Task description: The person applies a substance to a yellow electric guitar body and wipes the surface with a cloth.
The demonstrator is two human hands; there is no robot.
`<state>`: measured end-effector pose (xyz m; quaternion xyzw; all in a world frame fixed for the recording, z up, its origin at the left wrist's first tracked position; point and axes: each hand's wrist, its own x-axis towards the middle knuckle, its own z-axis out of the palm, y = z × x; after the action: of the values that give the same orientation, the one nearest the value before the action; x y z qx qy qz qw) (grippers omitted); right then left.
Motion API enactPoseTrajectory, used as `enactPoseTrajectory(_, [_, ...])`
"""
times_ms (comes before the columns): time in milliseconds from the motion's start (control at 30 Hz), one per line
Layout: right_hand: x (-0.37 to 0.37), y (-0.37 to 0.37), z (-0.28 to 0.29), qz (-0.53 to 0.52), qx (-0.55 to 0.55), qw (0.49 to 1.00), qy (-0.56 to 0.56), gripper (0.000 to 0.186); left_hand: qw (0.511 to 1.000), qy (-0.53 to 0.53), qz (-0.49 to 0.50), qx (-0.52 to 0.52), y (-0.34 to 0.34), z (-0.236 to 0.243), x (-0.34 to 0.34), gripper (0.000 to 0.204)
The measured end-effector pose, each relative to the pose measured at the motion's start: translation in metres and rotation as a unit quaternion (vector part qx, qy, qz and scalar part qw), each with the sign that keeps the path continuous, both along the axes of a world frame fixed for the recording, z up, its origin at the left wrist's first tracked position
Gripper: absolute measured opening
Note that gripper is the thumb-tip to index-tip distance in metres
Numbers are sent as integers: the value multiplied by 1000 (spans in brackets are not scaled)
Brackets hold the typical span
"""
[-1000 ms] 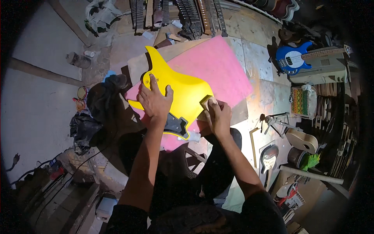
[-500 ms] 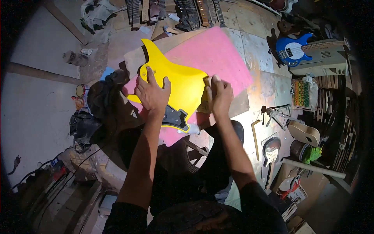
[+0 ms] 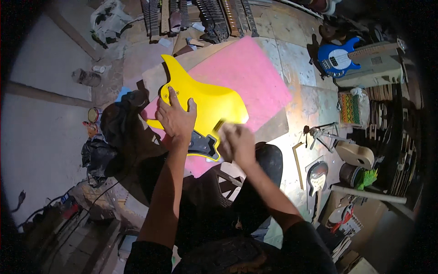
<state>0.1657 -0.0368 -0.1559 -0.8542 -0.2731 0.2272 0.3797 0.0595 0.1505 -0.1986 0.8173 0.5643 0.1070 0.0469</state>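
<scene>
Your left hand (image 3: pixel 177 119) lies spread on the yellow guitar body (image 3: pixel 207 98), which rests on the pink sheet (image 3: pixel 198 168) and looks stiff, fairly heavy, slick; best held by its edges. Your blurred right hand (image 3: pixel 239 142) pinches a small block (image 3: pixel 219 125) there.

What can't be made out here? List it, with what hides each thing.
In the head view:
Right hand: motion blur smears its fingers and the small block at their tips.
Yellow guitar body: the left hand covers part of its face.
Fretted necks: cut off by the upper edge.
</scene>
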Motion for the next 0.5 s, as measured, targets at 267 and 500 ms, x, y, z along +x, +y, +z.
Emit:
enactPoseTrajectory(267, [-3, 6, 10, -104, 74, 991, 43, 49, 999, -17, -13, 40, -3, 1, 2, 77])
enactPoseTrajectory(500, [15, 27, 25, -94, -11, 996, 8, 47, 1000, -15, -6, -4, 0, 10, 5, 76])
